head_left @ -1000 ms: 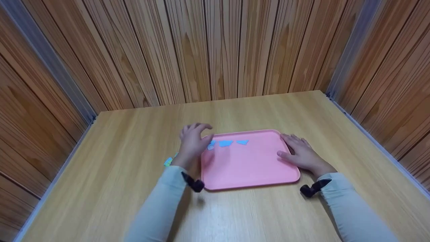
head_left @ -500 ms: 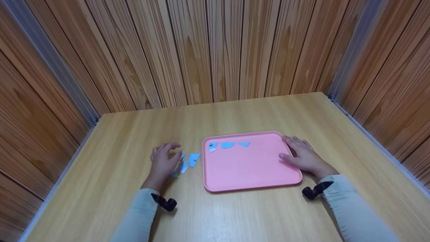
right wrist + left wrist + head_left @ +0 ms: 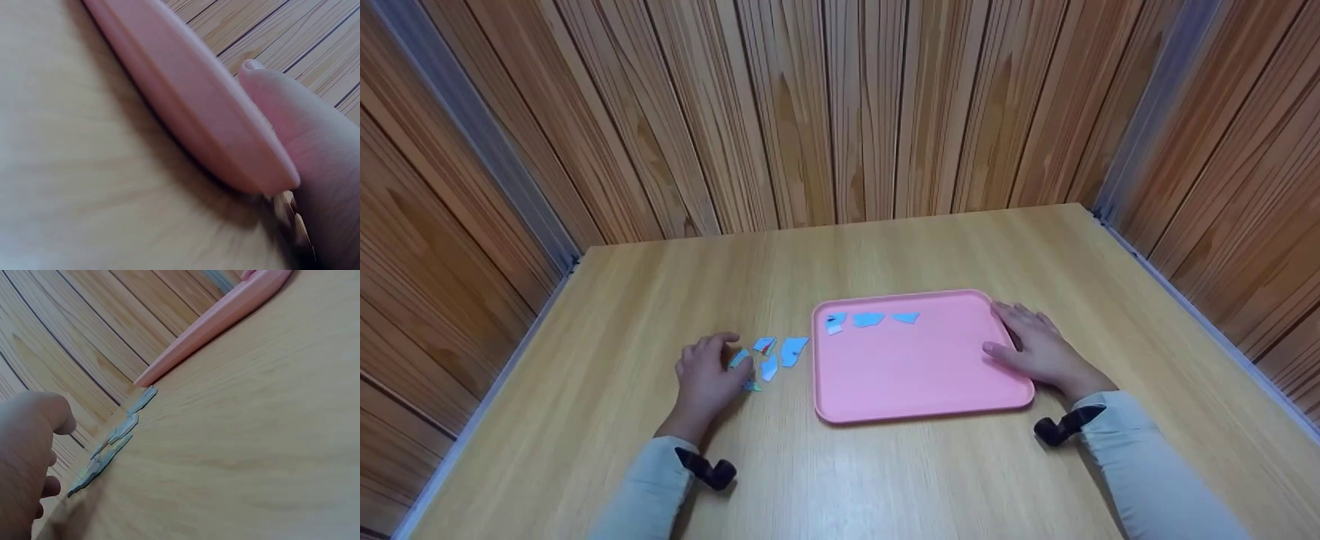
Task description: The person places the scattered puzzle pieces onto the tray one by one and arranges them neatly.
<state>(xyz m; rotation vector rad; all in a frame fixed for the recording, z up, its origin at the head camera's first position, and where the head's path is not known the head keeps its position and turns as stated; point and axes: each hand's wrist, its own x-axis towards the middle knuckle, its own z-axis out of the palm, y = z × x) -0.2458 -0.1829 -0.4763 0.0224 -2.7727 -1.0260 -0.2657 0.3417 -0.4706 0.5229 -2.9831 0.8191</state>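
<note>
— Wood-panelled walls [image 3: 802,112] enclose a pale table [image 3: 915,480], on which a pink tray [image 3: 922,367] lies flat. Which parts are obscured?

— Of the pieces [image 3: 793,352] on the table, just left of the tray, five can be counted from above. The lowest is partly covered by the left hand [image 3: 706,381]; another shows in the gap between its thumb and forefinger. Seen from the left wrist, the pieces lie nearly edge-on and overlap, so their outlines are lost.

— And those on the tray?

— Blue ones form a row near its far rim. The leftmost bears a dark mark and a pale patch; whether it is one piece or two cannot be told.

— What is the state of the left hand?

— Loosely curved, thumb and forefinger parted, with nothing visible in its grasp. Its palm is out of sight, and the left wrist view cuts it off at the frame's edge.

— And the right hand [image 3: 1035,349]?

— It grips the tray's right rim, thumb over the edge, fingers along the outside. From the right wrist, the fingers are mostly hidden. Both sleeves [image 3: 641,487] are cut off below.
</note>
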